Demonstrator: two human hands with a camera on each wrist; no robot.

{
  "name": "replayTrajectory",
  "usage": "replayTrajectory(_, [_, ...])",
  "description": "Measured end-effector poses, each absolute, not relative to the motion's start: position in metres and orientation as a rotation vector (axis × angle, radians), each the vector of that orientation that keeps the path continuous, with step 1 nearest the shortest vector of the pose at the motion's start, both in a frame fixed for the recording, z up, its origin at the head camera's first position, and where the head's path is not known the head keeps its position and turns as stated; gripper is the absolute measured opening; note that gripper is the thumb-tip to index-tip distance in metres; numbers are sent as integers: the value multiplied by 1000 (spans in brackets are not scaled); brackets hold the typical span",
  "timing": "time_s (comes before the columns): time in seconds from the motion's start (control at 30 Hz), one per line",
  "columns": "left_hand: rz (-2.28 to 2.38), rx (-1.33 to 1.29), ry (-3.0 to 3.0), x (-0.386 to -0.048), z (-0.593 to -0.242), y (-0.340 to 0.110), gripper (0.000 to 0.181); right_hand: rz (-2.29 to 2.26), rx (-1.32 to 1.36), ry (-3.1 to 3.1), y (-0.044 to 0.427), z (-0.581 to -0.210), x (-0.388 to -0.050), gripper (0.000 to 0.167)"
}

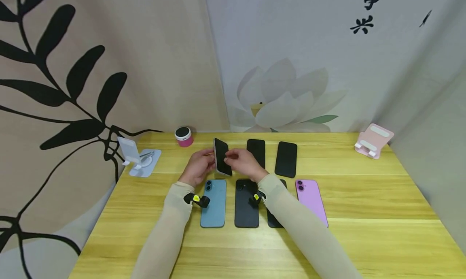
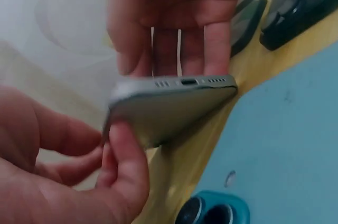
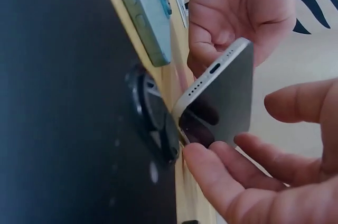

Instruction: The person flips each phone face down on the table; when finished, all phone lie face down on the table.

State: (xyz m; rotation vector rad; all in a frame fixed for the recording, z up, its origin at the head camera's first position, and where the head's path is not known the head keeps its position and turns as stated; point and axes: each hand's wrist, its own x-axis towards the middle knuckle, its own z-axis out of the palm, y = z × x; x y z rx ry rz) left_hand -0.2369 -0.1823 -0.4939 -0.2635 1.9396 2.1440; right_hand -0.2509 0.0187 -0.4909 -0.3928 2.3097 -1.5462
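Observation:
A smartphone (image 1: pixel 221 159) with a dark screen and pale metal frame stands tilted above the table's middle. My left hand (image 1: pixel 198 165) pinches its left edge between thumb and fingers. On the other side, my right hand (image 1: pixel 245 163) touches the phone with extended fingers; its thumb stays apart from the screen in the right wrist view. The phone's bottom edge (image 2: pixel 188 82), with its charging port, faces the left wrist camera. Just in front lie a blue phone (image 1: pixel 213 206) and a black phone (image 1: pixel 246 214), backs up.
Two dark phones (image 1: pixel 256 149) (image 1: pixel 286 159) lie behind my right hand. A purple phone (image 1: pixel 313 198) and a partly hidden dark phone (image 1: pixel 274 220) lie by my right forearm. A white stand (image 1: pixel 145 165) and pink-white cylinder (image 1: pixel 184 137) stand left, a pink stand (image 1: pixel 375 139) right.

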Motion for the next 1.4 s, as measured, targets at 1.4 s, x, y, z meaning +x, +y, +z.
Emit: replayTrajectory(1.4, [1963, -97, 1990, -233, -484, -171, 57, -1846, -183, 2030, 40, -471, -255, 45])
